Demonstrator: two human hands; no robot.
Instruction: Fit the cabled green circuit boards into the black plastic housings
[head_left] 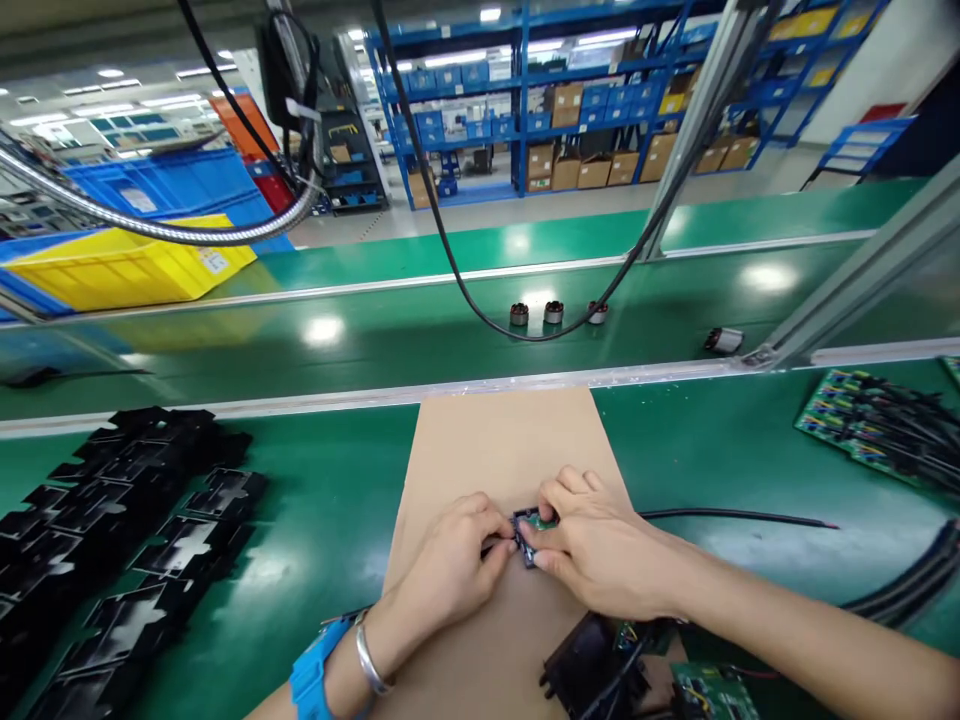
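Note:
A small circuit board (pixel 534 519) sits in a black plastic housing (pixel 529 561) above a cardboard sheet (pixel 510 440). My left hand (pixel 466 552) pinches the left edge of the housing between thumb and fingertips. From the other side, my right hand (pixel 604 550) grips it, its thumb pressed on the board and partly hiding it. A black cable (pixel 739 514) runs out to the right from behind my right hand. Just below that hand lie a black plastic housing part (pixel 592 665) and another green circuit board (pixel 712 692).
Rows of black plastic housings (pixel 112 530) cover the left of the green bench. Circuit boards with black cables (pixel 885 425) lie at the right. Beyond the metal rail stand several small motor parts (pixel 553 313). A black cable (pixel 442 230) hangs overhead; a yellow bin (pixel 127 265) is at the back left.

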